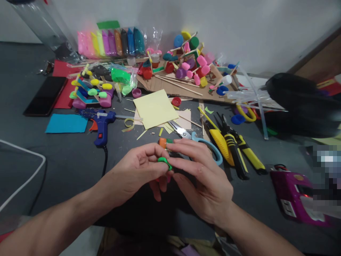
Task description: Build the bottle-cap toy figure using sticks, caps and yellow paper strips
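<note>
Near the front edge of the dark table, my left hand [145,165] is closed, pinching a small bright green clay piece [165,163] between thumb and fingers. Something pink shows just below it, partly hidden by the fingers. My right hand [204,174] is beside it with fingers apart, the index fingertip touching the green piece's right side. Beyond my fingertips lies a small orange and green object [162,142], partly covered. Light blue-handled scissors [217,151] lie behind my right hand, blades pointing to a pale yellow paper square [156,108].
A blue glue gun [101,124], a blue sheet [66,123] and a phone [45,96] lie left. Colourful clay models [92,89] and clay packets [114,42] are behind. Right are a yellow cutter [222,145], pliers [236,156] and a purple device [298,197].
</note>
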Demonstrator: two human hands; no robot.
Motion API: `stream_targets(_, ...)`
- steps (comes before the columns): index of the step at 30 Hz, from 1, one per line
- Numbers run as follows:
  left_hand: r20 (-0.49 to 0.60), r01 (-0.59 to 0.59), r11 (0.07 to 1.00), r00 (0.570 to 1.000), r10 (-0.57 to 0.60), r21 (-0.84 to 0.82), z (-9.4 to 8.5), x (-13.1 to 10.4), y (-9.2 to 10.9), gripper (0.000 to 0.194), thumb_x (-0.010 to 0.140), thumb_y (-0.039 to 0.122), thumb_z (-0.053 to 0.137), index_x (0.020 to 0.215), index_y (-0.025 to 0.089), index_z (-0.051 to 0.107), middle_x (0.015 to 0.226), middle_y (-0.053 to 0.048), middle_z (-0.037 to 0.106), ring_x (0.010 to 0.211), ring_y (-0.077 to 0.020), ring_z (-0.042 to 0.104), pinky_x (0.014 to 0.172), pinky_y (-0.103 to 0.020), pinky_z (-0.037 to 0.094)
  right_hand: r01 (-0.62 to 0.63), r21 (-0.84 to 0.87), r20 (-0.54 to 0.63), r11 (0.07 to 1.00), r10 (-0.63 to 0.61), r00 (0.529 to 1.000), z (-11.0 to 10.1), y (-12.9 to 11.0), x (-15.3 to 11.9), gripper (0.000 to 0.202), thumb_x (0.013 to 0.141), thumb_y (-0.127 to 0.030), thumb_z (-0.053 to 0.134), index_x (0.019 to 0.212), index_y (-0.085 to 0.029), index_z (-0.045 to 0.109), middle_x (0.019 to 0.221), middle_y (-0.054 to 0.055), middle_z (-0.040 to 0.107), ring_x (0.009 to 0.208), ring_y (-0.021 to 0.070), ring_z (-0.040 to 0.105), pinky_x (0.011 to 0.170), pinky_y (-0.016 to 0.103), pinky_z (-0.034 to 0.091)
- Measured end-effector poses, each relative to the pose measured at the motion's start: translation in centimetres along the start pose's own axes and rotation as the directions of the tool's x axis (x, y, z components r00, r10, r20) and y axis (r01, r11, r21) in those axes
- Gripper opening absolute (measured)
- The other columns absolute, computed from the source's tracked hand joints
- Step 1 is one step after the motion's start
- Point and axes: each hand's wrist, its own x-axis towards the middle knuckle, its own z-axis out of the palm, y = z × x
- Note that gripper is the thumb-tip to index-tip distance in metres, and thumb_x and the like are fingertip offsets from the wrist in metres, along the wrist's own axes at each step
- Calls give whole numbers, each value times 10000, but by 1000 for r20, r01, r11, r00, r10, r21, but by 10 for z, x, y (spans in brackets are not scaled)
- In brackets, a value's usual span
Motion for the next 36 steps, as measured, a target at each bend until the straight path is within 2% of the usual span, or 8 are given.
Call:
stream_targets(4,-4,-31,1000,999,31,0,0,-1,0,57,876,193,682,884,171,631,655,39,657,549,-85,617,481,-166,564,-14,2,7,1000,14,1000,-1,0,-1,330,920,-98,614,1225,-217,659,1270,118,699,1248,257,625,1040,487,524)
stream_targets(8,-5,-35,994,999,36,99,-1,-5,0,74,898,235,688,920,169,664,669,37,644,556,-78,611,516,-166,558,-8,0,65,1000,8,998,-2,2,-3,353,949,-151,585,1297,-177,639,1357,139,647,1303,254,575,1098,472,475)
stream_targets(15,20,-44,992,999,42,118,-2,-4,3,188,869,320,753,838,157,667,670,49,620,554,-67,586,540,-166,542,17,22,112,1000,-19,993,-3,2,-2,343,968,-151,531,1292,-142,642,1369,159,627,1343,271,531,1114,491,446)
stream_targets(24,57,-12,997,998,8,73,-6,-3,3,149,894,206,712,770,149,651,615,60,618,528,-48,555,539,-144,529,29,54,110,998,-35,993,-2,2,-2,310,920,-81,547,1203,-115,667,1303,166,661,1339,261,534,1125,463,431)
stream_targets(31,14,-53,990,999,52,127,-5,-5,3,92,894,210,708,846,148,660,698,53,648,551,-41,585,554,-141,525,-2,95,132,995,-10,991,-1,1,-4,406,995,-220,522,1379,-95,561,1362,165,632,1345,243,530,1156,453,412)
stream_targets(36,20,-63,991,998,61,121,-5,-4,1,81,900,221,702,880,151,669,704,61,636,551,-41,581,550,-146,529,46,37,156,998,-51,986,0,2,-3,412,1008,-210,481,1387,-63,543,1415,194,586,1391,259,485,1176,473,387)
